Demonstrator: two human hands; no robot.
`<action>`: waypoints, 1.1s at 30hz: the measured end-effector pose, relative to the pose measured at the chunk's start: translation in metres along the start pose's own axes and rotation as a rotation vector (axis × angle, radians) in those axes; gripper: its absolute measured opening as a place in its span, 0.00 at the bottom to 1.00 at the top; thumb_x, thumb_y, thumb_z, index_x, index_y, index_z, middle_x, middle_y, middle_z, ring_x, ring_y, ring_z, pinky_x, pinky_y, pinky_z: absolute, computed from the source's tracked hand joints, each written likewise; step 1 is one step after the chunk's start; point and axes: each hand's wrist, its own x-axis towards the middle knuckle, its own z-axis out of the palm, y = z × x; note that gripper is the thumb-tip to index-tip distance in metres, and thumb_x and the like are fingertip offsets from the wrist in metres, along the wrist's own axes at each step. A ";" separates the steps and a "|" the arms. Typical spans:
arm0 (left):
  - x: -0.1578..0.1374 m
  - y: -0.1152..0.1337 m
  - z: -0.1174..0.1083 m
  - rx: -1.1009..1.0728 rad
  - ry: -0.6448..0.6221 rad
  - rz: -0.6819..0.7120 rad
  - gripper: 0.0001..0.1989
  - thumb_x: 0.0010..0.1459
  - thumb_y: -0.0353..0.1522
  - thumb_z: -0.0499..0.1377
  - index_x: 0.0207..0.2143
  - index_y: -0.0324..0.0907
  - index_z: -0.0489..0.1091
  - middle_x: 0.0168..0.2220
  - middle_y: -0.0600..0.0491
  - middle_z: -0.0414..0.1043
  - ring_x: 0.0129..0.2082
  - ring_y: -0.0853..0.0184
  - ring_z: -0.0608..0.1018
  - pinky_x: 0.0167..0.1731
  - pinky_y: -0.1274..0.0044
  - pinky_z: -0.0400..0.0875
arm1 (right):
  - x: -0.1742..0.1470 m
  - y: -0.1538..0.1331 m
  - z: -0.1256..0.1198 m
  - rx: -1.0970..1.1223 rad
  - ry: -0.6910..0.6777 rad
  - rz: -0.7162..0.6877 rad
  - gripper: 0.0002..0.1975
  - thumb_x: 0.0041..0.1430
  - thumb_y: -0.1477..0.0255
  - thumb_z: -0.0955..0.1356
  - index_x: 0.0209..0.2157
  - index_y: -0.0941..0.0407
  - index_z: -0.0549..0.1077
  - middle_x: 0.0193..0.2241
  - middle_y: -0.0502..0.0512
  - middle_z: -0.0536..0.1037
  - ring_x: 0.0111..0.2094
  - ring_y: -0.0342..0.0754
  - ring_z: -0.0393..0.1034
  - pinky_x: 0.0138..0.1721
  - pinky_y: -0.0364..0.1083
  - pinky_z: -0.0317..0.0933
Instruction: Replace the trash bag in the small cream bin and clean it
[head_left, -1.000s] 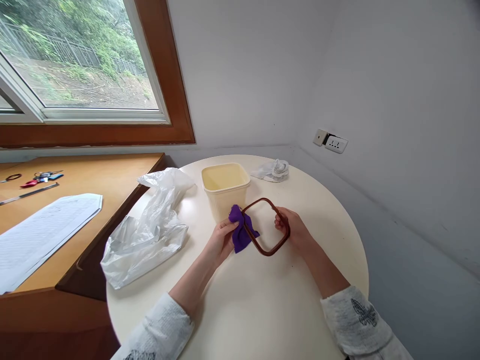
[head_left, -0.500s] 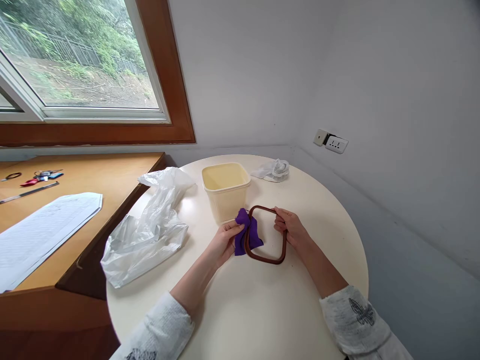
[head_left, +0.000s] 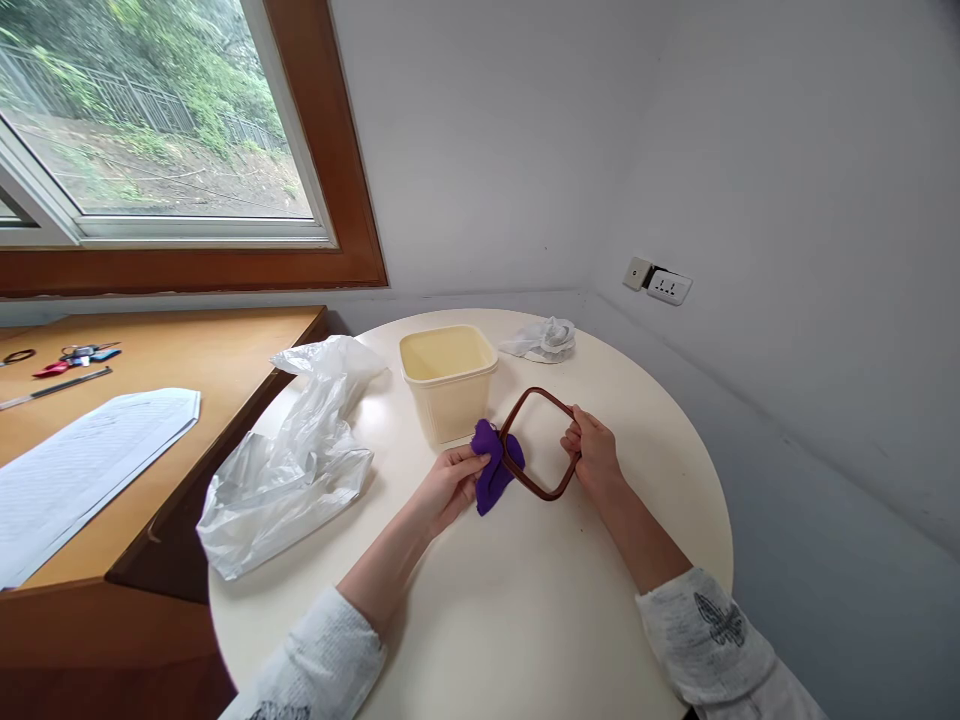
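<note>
A small purple cloth (head_left: 493, 482) is pinched in my left hand (head_left: 451, 487), thumb on top. My right hand (head_left: 594, 450) grips the right side of a brown, rounded-square frame (head_left: 533, 487), which is open in the middle and tilted with one corner up. The frame's left corner meets the cloth, which lies against it on both sides; whether it wraps fully around the rim I cannot tell. Just behind the cloth stands a cream plastic bin (head_left: 450, 395), with nothing visible inside.
A round white table (head_left: 525, 620) carries a crumpled clear plastic bag (head_left: 300, 465) at left and a smaller bunched bag (head_left: 553, 340) at the back. On the wooden desk (head_left: 225, 350) to the left lie papers (head_left: 97, 465), a pen (head_left: 56, 387) and keys (head_left: 79, 355).
The brown frame has turned in my right hand, from roughly upright to a diamond-like tilt. The purple cloth has shifted along with its left side. The left hand stays almost in place.
</note>
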 end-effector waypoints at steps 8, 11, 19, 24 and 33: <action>0.000 -0.001 0.000 -0.011 -0.035 -0.008 0.06 0.53 0.28 0.60 0.33 0.32 0.73 0.32 0.43 0.76 0.35 0.63 0.78 0.38 0.74 0.72 | 0.007 -0.002 -0.006 -0.012 0.138 -0.088 0.12 0.46 0.62 0.70 0.26 0.55 0.68 0.16 0.40 0.49 0.16 0.36 0.43 0.17 0.42 0.47; 0.000 0.000 0.001 -0.035 -0.010 -0.013 0.06 0.53 0.29 0.59 0.32 0.34 0.72 0.32 0.44 0.75 0.34 0.63 0.78 0.37 0.75 0.73 | 0.009 -0.007 -0.008 -0.018 0.185 -0.148 0.11 0.47 0.62 0.69 0.27 0.55 0.69 0.16 0.40 0.48 0.16 0.37 0.43 0.17 0.42 0.47; -0.003 0.004 0.006 -0.094 0.069 -0.035 0.11 0.54 0.30 0.59 0.39 0.34 0.71 0.41 0.43 0.75 0.41 0.61 0.76 0.44 0.71 0.70 | -0.011 -0.028 -0.008 -0.431 0.399 -0.793 0.13 0.57 0.62 0.61 0.34 0.55 0.69 0.28 0.52 0.70 0.25 0.42 0.60 0.27 0.44 0.55; -0.004 0.005 0.008 -0.080 0.074 -0.051 0.11 0.55 0.30 0.58 0.40 0.34 0.71 0.43 0.42 0.74 0.43 0.59 0.76 0.44 0.70 0.71 | -0.006 -0.019 -0.012 -0.909 0.257 -1.003 0.12 0.60 0.66 0.59 0.35 0.56 0.70 0.32 0.56 0.75 0.31 0.46 0.66 0.41 0.48 0.54; -0.003 0.005 0.006 -0.061 0.049 -0.044 0.11 0.55 0.31 0.57 0.41 0.34 0.71 0.44 0.42 0.73 0.45 0.59 0.75 0.47 0.70 0.69 | 0.024 0.002 -0.023 -1.173 0.138 -0.953 0.14 0.62 0.69 0.57 0.37 0.55 0.72 0.32 0.54 0.78 0.34 0.46 0.68 0.45 0.48 0.45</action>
